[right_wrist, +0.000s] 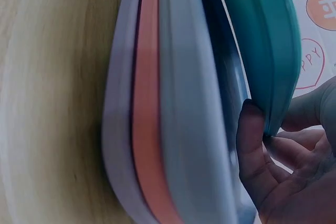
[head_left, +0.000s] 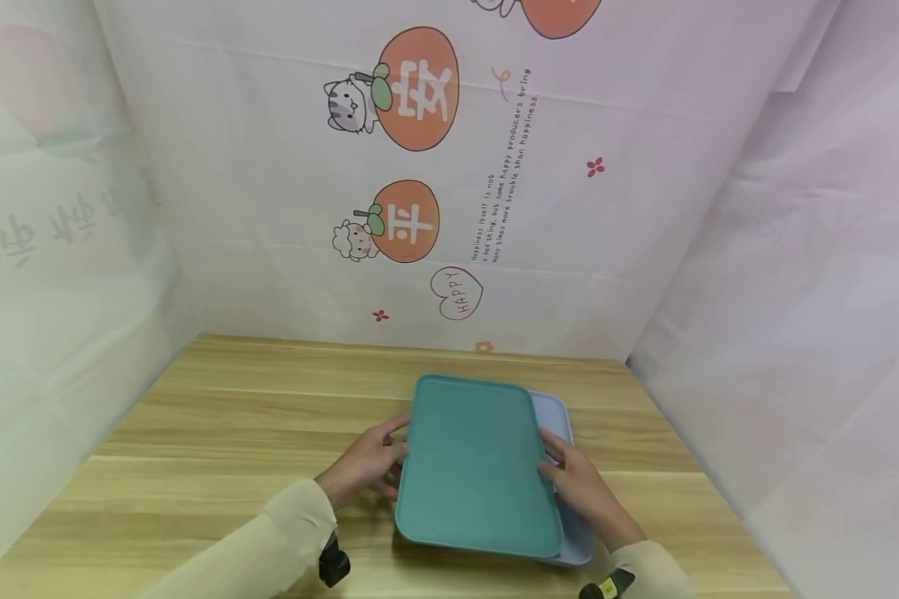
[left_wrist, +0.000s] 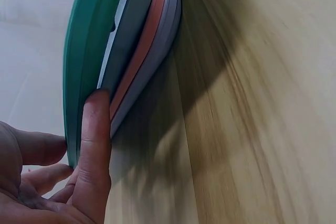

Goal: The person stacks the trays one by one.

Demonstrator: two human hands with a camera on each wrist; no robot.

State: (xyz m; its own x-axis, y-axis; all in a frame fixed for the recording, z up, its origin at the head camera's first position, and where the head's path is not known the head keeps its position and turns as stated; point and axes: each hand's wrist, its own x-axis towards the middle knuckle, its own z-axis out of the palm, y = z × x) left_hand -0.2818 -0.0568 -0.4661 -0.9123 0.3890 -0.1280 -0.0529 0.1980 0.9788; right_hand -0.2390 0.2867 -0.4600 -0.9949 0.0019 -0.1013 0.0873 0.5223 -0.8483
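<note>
Left hand (head_left: 365,467) sits at the 9 o'clock edge of the green tray (head_left: 474,466), fingers curled onto its rim. Left wrist view: thumb (left_wrist: 94,145) under the green tray's edge, other fingers on the top side, so the hand is pinching that rim and lifting it off the stack.

Green tray is top of a stack on the wooden table (head_left: 225,433), centre-right of the tabletop, long axis running 12 to 6. Its edge is raised clear of the trays below on both sides. Stack under it, from the wrist views: a grey-blue tray (left_wrist: 131,40), an orange tray (right_wrist: 147,129), a lavender tray (head_left: 558,420) at the bottom. From the head view only the lavender one shows, sticking out at 3 o'clock and at the 5 o'clock corner.

Right hand (head_left: 580,491) is at the 3 o'clock edge of the green tray, over the exposed lavender strip. Right wrist view: thumb (right_wrist: 252,150) under the green rim, fingers wrapped over the top, clamped on that edge.

Cream sleeves (head_left: 270,541) on both forearms. Printed fabric backdrop (head_left: 419,166) at 12 o'clock, cartoon animals and orange fruit on it.
</note>
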